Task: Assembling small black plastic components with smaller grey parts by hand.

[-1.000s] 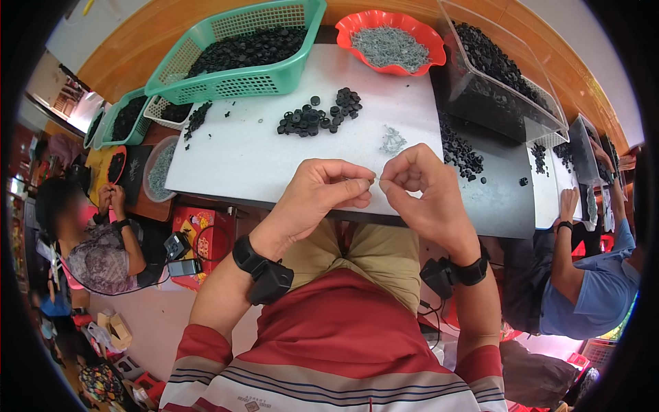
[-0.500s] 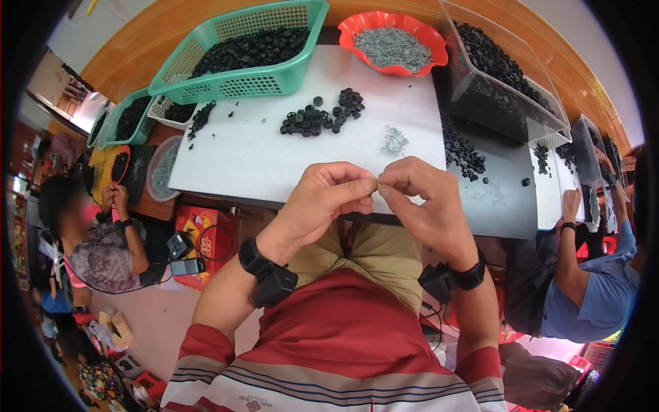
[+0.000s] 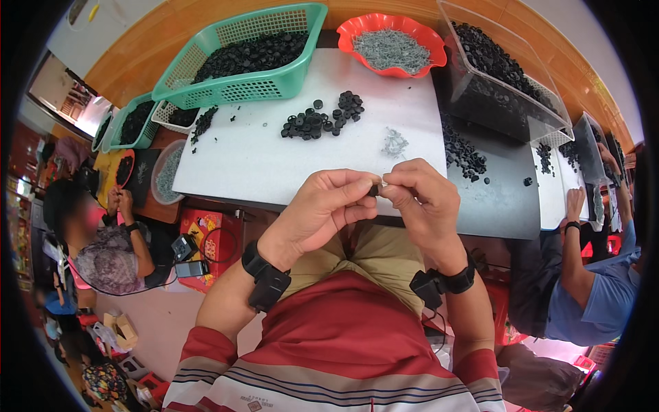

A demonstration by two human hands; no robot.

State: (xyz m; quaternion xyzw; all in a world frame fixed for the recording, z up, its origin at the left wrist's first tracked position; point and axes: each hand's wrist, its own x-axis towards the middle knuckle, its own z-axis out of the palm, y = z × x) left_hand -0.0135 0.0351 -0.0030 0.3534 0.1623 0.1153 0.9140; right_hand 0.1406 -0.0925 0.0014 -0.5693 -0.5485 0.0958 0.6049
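My left hand pinches a small black part between thumb and fingers, just past the table's near edge. Fingertip to fingertip with it, my right hand is closed in a pinch too; a tiny pale bit shows at its tips, too small to name. Ahead of my hands, a cluster of black round plastic pieces lies on the white sheet. A little heap of silvery screw-like pieces lies on the sheet beyond my right hand.
A green basket of black parts and a red scalloped bowl of metal pieces stand at the back. To the right is a clear bin, with loose black parts before it. A person sits left, another right.
The black part now shows between my left fingertips, and a pale bit shows at my right ones. Both hands stay close together in nearly the same place.
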